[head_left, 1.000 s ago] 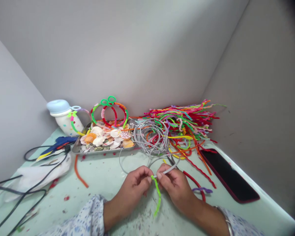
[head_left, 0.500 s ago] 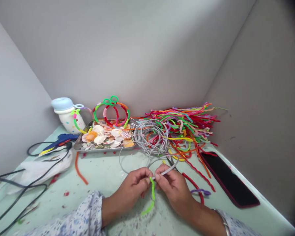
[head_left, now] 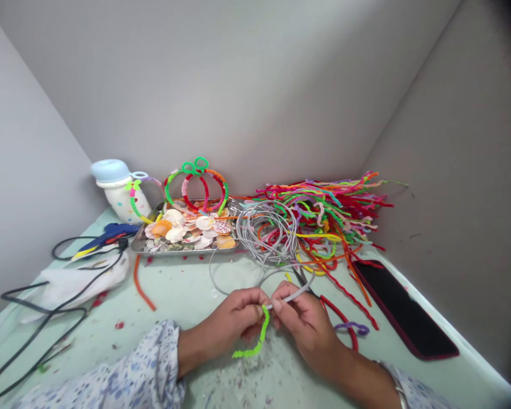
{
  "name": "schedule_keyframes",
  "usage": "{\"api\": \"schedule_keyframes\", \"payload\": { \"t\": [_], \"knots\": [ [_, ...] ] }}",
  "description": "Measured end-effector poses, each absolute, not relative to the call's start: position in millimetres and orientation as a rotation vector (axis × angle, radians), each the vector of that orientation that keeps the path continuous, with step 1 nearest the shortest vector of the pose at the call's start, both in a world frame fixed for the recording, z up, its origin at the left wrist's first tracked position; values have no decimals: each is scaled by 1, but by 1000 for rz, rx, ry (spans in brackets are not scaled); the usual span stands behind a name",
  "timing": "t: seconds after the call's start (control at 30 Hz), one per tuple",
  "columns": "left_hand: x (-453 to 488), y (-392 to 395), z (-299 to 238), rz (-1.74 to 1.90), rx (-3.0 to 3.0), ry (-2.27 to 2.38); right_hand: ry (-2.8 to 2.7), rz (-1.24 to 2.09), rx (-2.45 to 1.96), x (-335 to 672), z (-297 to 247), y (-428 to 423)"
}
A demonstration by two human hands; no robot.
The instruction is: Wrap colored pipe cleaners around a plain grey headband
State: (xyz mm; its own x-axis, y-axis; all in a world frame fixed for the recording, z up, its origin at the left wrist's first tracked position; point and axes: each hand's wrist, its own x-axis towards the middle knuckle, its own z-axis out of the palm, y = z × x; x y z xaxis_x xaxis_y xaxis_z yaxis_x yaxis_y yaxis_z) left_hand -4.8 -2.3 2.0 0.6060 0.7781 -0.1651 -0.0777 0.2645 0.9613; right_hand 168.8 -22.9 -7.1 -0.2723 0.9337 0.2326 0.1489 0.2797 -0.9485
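Between thumb and fingers, my left hand pinches one end of a bright green pipe cleaner, whose free length hangs and curves toward the lower left. My right hand, also closed, grips a grey wire close to its tip. The wire's end meets the top of the green pipe cleaner between my fingertips; whether it is wrapped there is too small to tell. From my right hand the wire loops back toward a grey coil. Scissors, partly covered, lie just beyond my right hand.
A metal tray of seashells has pipe-cleaner hoops standing on it. Behind it are a cup and, rightward, a pipe-cleaner heap. A phone lies right; a glue gun and cable lie left.
The green pipe cleaner's loose end has swung left, bending more under my left hand. Both hands keep their grip at nearly the same spot. The whole view has shifted slightly.
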Motion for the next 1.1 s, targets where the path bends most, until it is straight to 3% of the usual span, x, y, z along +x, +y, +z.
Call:
{"api": "schedule_keyframes", "payload": {
  "t": [1.1],
  "knots": [
    [-10,7,-4,577,974,633,-1627,1095,-1039,168,-7,-24]
  ]
}}
